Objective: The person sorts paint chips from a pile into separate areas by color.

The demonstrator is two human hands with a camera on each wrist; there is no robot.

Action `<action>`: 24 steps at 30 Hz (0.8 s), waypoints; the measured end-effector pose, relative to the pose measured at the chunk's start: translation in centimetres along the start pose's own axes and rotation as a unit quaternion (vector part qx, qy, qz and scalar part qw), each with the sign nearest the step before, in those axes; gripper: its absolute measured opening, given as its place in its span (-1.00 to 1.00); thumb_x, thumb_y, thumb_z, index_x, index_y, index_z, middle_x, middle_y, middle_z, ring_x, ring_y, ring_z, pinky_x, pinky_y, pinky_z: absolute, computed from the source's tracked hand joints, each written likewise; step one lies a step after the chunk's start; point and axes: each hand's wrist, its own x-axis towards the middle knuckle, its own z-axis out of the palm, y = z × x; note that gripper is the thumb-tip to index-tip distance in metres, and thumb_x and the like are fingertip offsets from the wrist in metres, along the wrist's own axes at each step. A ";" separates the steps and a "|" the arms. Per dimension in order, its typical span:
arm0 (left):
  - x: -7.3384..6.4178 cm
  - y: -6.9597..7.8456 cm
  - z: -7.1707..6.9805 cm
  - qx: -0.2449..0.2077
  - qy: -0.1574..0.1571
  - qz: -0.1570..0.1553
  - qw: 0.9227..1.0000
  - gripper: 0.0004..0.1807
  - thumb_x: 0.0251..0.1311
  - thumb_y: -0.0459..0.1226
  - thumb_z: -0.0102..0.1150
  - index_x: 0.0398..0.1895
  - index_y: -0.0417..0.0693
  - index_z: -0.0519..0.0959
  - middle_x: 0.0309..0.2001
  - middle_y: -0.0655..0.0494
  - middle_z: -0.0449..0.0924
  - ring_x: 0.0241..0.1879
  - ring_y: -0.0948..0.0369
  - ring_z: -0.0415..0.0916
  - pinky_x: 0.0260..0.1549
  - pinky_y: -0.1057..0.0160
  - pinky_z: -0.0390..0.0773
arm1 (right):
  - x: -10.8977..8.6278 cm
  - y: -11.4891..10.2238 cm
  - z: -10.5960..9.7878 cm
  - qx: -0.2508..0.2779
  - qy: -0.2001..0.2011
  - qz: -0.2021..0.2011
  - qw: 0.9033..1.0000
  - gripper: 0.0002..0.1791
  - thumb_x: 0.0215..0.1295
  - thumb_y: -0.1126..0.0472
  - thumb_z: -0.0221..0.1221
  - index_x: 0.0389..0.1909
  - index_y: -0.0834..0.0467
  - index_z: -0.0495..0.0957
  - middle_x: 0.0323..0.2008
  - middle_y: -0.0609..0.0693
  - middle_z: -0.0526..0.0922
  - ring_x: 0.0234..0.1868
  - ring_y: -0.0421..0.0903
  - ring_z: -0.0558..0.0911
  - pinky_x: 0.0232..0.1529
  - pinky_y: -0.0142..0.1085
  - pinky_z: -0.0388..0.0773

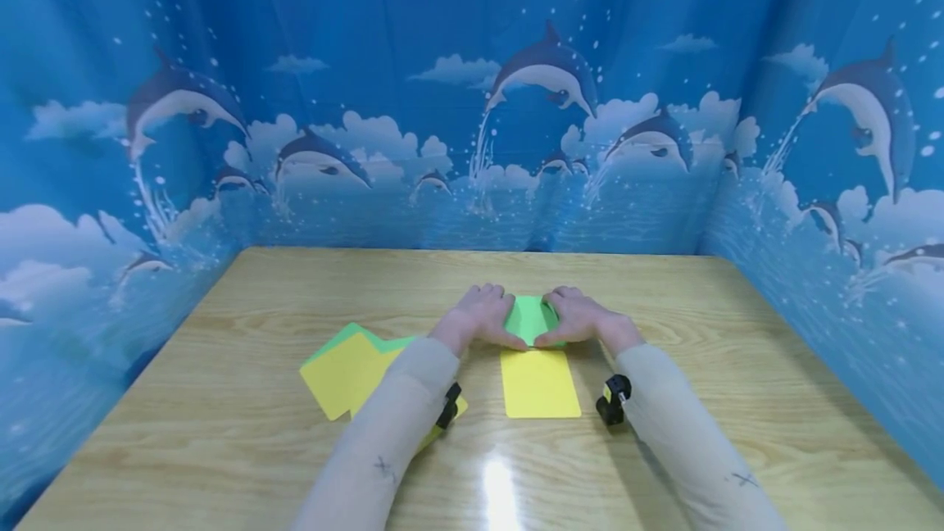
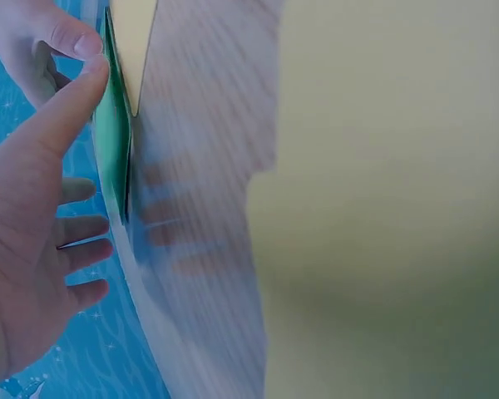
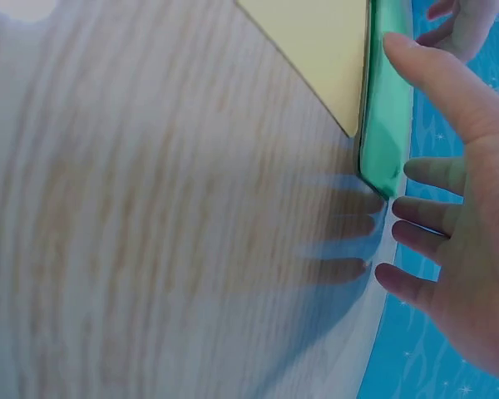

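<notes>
A green square sheet [image 1: 528, 319] with rounded corners lies between my two hands at the far middle of the table. My left hand [image 1: 479, 316] is at its left side, thumb at the near edge. On the other side, my right hand [image 1: 581, 319] mirrors it, thumb also at the near edge. In the left wrist view, my left hand [image 2: 29, 216] has its fingers straight and spread beside the green sheet [image 2: 112, 141]. The right wrist view shows my right hand [image 3: 478, 199] with its thumb against the green sheet [image 3: 388, 108]. A yellow square sheet [image 1: 541, 388] lies just in front.
Yellow sheets [image 1: 347, 371] and green sheets [image 1: 352, 333] overlap on the left of the wooden table [image 1: 221, 416], partly hidden by my left sleeve [image 1: 398, 416]. A blue dolphin-print curtain [image 1: 413, 47] hangs around the back and sides.
</notes>
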 end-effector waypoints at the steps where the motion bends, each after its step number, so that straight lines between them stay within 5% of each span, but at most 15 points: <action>1: 0.0 0.0 0.0 0.003 0.006 0.000 1.000 0.02 -0.08 0.42 0.00 0.32 -0.09 0.24 0.19 -0.03 0.32 0.17 0.09 0.24 0.20 0.08 0.20 | 0.0 0.0 0.0 0.000 0.003 -0.001 1.000 0.00 0.00 -0.28 0.23 0.29 0.33 0.20 0.23 0.31 0.23 0.21 0.21 0.26 0.17 0.07 0.27; 12: -0.8 -0.5 -1.1 0.034 0.022 -0.012 0.999 -0.03 -0.01 0.36 0.01 0.34 -0.08 0.21 0.27 -0.04 0.26 0.24 0.06 0.19 0.24 0.05 0.15 | -0.2 -0.3 -0.2 -0.011 0.022 -0.020 0.999 -0.08 0.07 -0.26 0.19 0.25 0.35 0.24 0.20 0.32 0.27 0.20 0.24 0.27 0.17 0.09 0.25; 24: -4.2 -3.8 -2.1 0.045 0.048 -0.004 0.998 -0.21 0.09 0.26 0.04 0.21 -0.13 0.36 0.15 -0.04 0.41 0.18 0.02 0.29 0.23 -0.01 0.16 | -0.4 -2.8 -0.1 -0.073 0.091 -0.059 0.991 -0.43 0.24 -0.03 0.12 0.10 0.33 0.40 0.03 0.22 0.49 0.06 0.15 0.46 0.06 0.00 0.40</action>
